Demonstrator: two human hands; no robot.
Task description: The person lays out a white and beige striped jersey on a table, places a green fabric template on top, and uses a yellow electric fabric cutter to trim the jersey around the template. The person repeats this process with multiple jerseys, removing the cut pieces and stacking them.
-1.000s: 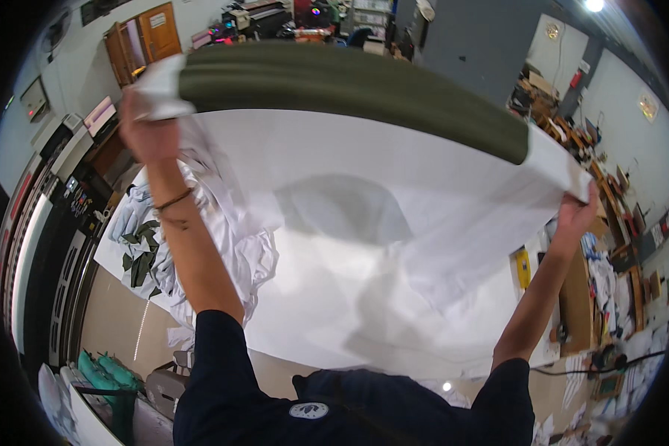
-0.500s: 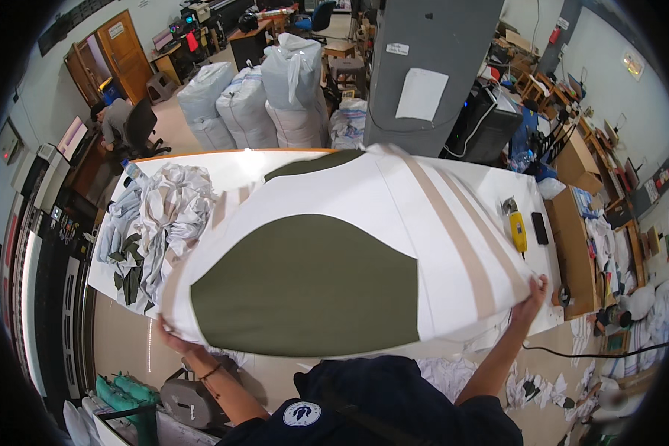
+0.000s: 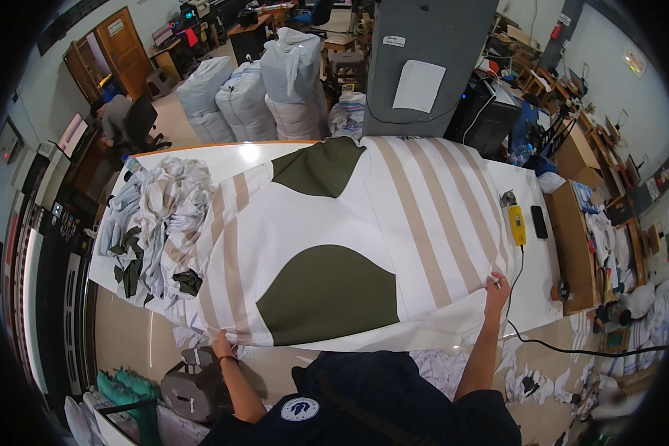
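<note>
A wide sheet of white fabric (image 3: 316, 215) with beige stripes and two olive-green panels spreads across the white table (image 3: 548, 282). At its near left edge, my left hand (image 3: 222, 346) is closed on the hem. My right hand (image 3: 496, 288) pinches the near right edge, beside the stripes. Between both hands the near edge hangs over the table's front. A crumpled heap of white, beige and green cloth (image 3: 175, 197) lies left of the sheet, touching it.
Right of the fabric lie a yellow electric cutter (image 3: 516, 225) with a black cord and a black phone (image 3: 539, 222). Stuffed white sacks (image 3: 243, 106) and a grey pillar (image 3: 424, 44) stand behind the table. A person (image 3: 117, 119) sits at far left. Cloth scraps (image 3: 531, 383) litter the floor.
The billowing fabric has settled flatter on the table, showing more of the far green panel and stripes. My hands have come closer together, the left moving right and the right moving left.
</note>
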